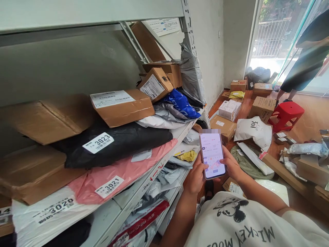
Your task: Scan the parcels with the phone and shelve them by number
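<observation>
A smartphone (212,151) with a lit screen is held upright between my two hands, in front of my body. My left hand (196,176) grips its lower left side, the thumb over the screen's edge. On the other side my right hand (230,163) closes round the phone, its thumb resting on the lower right of the screen. To the left, a shelf holds parcels: a black bag (128,140) labelled 3023, a pink bag (110,171) labelled 3021 and a white bag (46,209) marked 3020.
Cardboard boxes (123,106) lie on the shelf's upper level, and more bags fill the level below. Parcels, a white bag (253,132) and a red stool (288,115) cover the floor at right. Another person (305,61) stands by the glass door.
</observation>
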A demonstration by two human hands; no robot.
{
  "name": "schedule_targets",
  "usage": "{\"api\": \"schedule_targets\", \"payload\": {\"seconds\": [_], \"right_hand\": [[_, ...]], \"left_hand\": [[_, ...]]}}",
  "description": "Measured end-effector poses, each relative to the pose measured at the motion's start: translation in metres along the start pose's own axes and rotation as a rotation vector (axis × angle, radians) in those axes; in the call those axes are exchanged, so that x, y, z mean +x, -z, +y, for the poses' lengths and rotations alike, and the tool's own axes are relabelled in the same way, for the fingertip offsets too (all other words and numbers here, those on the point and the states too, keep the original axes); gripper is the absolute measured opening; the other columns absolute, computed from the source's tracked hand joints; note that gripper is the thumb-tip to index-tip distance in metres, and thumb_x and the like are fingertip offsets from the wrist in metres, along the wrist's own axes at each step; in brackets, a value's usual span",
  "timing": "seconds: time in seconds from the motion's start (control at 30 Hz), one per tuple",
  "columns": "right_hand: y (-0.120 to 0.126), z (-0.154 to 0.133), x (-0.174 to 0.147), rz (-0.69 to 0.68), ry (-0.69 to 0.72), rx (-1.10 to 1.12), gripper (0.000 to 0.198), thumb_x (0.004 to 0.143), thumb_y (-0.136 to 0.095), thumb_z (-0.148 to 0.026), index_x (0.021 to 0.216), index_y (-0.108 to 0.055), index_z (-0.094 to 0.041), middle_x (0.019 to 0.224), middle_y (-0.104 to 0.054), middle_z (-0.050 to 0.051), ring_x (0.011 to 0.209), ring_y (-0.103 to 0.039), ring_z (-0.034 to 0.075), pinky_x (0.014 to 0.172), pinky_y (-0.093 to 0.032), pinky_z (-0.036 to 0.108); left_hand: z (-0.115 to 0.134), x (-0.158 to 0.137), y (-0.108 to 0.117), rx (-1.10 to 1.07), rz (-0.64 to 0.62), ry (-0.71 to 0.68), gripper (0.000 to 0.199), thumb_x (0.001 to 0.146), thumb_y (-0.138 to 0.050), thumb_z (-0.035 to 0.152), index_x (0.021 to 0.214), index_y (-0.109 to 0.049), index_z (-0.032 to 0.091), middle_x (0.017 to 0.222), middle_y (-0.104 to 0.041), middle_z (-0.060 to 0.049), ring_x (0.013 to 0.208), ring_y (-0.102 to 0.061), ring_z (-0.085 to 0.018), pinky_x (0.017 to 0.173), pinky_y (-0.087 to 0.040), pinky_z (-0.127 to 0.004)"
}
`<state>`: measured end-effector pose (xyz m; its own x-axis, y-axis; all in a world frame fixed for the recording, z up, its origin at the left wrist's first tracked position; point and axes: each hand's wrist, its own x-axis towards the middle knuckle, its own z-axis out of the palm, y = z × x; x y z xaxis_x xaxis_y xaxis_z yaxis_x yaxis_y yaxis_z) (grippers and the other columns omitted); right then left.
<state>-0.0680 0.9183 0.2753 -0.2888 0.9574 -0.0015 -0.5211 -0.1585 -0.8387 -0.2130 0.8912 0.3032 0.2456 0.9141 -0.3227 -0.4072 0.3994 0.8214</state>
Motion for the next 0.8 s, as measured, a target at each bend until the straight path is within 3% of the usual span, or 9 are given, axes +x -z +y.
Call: {"api": "schedule_targets", "payload": {"seconds": [0.1, 0.23, 0.43, 0.6, 0.8], "right_hand": [[-0.002, -0.001, -0.001, 0.009, 0.010, -0.014, 0.050, 0.060, -0.059, -0.023, 0.110, -0.063, -0.025, 0.094, -0.071, 0.000, 0.084, -0.060, 0.020, 0.072, -0.049, 0.030], [-0.005, 0.000, -0.004, 0.018, -0.005, -0.041, 0.047, 0.065, -0.061, -0.027, 0.113, -0.061, -0.025, 0.092, -0.070, 0.000, 0.071, -0.057, 0.018, 0.060, -0.046, 0.028], [-0.007, 0.000, -0.004, 0.077, -0.030, -0.023, 0.044, 0.066, -0.065, -0.030, 0.109, -0.059, -0.027, 0.090, -0.069, -0.001, 0.063, -0.054, 0.015, 0.054, -0.044, 0.025], [-0.009, 0.003, 0.002, 0.048, -0.018, -0.035, 0.045, 0.067, -0.068, -0.034, 0.110, -0.056, -0.026, 0.092, -0.068, 0.000, 0.068, -0.055, 0.016, 0.060, -0.045, 0.027], [0.000, 0.010, 0.019, -0.052, 0.022, -0.054, 0.049, 0.058, -0.061, -0.023, 0.107, -0.058, -0.024, 0.100, -0.067, 0.001, 0.089, -0.058, 0.021, 0.077, -0.046, 0.032]], "left_hand": [[0.000, -0.001, 0.000, -0.026, -0.040, -0.023, 0.100, 0.064, -0.062, 0.032, 0.155, -0.021, 0.029, 0.146, -0.051, -0.011, 0.111, -0.060, -0.035, 0.050, -0.059, -0.027], [-0.001, -0.002, 0.001, -0.026, -0.037, -0.023, 0.099, 0.063, -0.062, 0.032, 0.154, -0.023, 0.029, 0.145, -0.053, -0.010, 0.111, -0.060, -0.035, 0.049, -0.058, -0.026], [0.000, -0.001, -0.001, -0.041, -0.012, -0.035, 0.094, 0.063, -0.059, 0.027, 0.152, -0.030, 0.029, 0.143, -0.055, -0.008, 0.117, -0.058, -0.036, 0.065, -0.063, -0.037], [0.001, -0.002, -0.002, -0.056, 0.050, -0.021, 0.093, 0.059, -0.064, 0.027, 0.148, -0.040, 0.028, 0.138, -0.060, -0.007, 0.121, -0.057, -0.039, 0.078, -0.063, -0.045], [-0.009, 0.008, 0.023, -0.090, 0.161, 0.008, 0.087, 0.067, -0.070, 0.037, 0.149, -0.038, 0.037, 0.133, -0.065, -0.007, 0.121, -0.059, -0.043, 0.075, -0.063, -0.052]]}}
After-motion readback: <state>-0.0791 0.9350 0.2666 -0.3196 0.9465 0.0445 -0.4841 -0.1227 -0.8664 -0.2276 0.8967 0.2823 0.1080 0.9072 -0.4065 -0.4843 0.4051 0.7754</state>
